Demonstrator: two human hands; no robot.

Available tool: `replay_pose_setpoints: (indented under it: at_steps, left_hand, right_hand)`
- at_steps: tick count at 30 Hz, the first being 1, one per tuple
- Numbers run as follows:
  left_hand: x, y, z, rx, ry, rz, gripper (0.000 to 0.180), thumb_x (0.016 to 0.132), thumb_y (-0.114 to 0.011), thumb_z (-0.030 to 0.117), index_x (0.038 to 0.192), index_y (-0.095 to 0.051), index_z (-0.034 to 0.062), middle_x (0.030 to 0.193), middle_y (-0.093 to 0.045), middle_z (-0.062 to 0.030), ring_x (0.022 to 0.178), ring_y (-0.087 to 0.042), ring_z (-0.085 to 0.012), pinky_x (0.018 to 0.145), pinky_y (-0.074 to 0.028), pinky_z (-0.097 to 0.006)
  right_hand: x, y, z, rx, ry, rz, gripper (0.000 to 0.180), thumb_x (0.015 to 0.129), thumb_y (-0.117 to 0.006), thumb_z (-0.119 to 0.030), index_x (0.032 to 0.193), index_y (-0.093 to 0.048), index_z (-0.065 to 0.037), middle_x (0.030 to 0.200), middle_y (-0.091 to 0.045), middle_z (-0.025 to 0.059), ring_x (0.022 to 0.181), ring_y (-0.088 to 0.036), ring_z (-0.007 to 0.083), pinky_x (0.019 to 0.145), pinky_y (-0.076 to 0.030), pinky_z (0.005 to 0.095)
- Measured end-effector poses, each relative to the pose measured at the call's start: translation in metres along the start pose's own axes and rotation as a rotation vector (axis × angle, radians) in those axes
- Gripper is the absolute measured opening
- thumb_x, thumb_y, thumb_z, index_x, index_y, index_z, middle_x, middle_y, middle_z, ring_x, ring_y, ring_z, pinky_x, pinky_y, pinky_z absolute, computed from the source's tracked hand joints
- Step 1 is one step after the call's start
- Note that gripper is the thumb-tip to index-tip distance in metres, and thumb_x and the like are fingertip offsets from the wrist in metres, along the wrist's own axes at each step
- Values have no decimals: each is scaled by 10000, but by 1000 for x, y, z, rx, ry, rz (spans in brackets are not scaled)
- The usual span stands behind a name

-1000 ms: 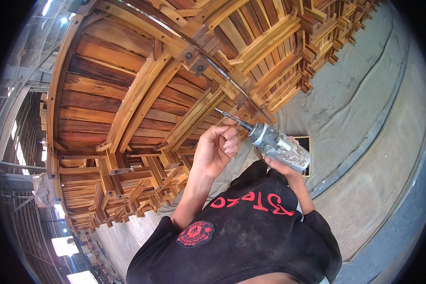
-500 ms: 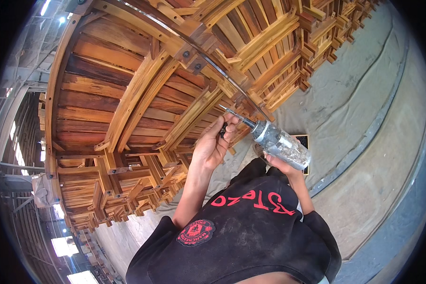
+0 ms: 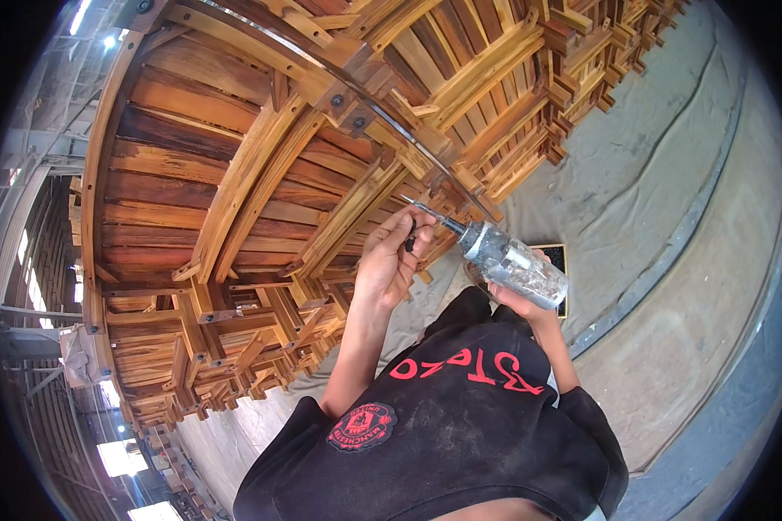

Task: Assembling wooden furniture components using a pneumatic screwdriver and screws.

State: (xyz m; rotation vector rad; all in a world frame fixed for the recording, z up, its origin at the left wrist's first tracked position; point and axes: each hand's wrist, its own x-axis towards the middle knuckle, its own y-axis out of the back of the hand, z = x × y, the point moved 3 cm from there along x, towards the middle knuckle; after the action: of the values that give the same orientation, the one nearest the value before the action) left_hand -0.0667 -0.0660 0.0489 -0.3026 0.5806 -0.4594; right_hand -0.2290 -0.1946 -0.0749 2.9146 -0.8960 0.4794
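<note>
My right hand (image 3: 517,300) is wrapped around the rear of a worn grey cylindrical power screwdriver (image 3: 514,263), its body seemingly covered in clear tape. A dark collar and a thin pointed bit (image 3: 421,207) reach up and left from it. Beside the bit, my left hand (image 3: 393,256) has thumb and fingers closed on a small black piece (image 3: 410,241), mostly hidden, its kind unclear. The left fingertips are close to or touching the bit. Just beyond both hands stands slatted wooden furniture (image 3: 304,213) with curved rails and dark bolt heads.
A small dark tray (image 3: 566,260) lies on the ground behind my right hand. More wooden frames run in rows to the upper right and lower left. Grey sheeting (image 3: 617,174) covers the floor at right. A long dark bar (image 3: 408,139) crosses the furniture.
The view has shifted very slightly. Both hands keep their grip, and the screwdriver's bit stays by the left fingertips.
</note>
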Motion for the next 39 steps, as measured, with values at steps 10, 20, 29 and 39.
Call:
replay_pose_setpoints:
  at_steps: [10, 20, 29, 39]
  left_hand:
    - [15, 24, 0, -180, -34, -171, 235, 1021, -450, 145, 1101, -539, -57, 929, -616, -124, 728, -531, -132, 626, -454, -216]
    - [11, 23, 0, -113, 9, -83, 349, 1016, -381, 103, 1284, -446, -112, 1125, -600, -204, 903, -604, -202, 807, -526, -268]
    - [2, 21, 17, -60, -80, -59, 348, 1002, -510, 334, 1082, -570, 1, 803, -576, -31, 618, -485, -99, 538, -387, -196]
    - [-10, 12, 27, 174, -198, -31, 358, 994, -522, 368, 1026, -592, 18, 730, -520, -14, 595, -470, -95, 502, -326, -207]
  right_hand:
    - [5, -2, -7, -151, 163, -69, 298, 668, -794, -213, 941, -723, -119, 962, -704, 56, 941, -604, 292, 851, -417, 408]
    - [3, -4, -7, -157, 177, -29, 316, 650, -792, -169, 948, -714, -98, 957, -701, 51, 935, -596, 278, 839, -416, 406]
    - [-6, -2, -3, -175, 229, -29, 364, 649, -803, -174, 993, -710, -100, 1050, -676, 101, 1005, -576, 311, 872, -425, 412]
    - [-3, -3, -14, -104, 139, -14, 320, 609, -821, -165, 909, -727, -105, 942, -687, 50, 944, -544, 276, 839, -411, 399]
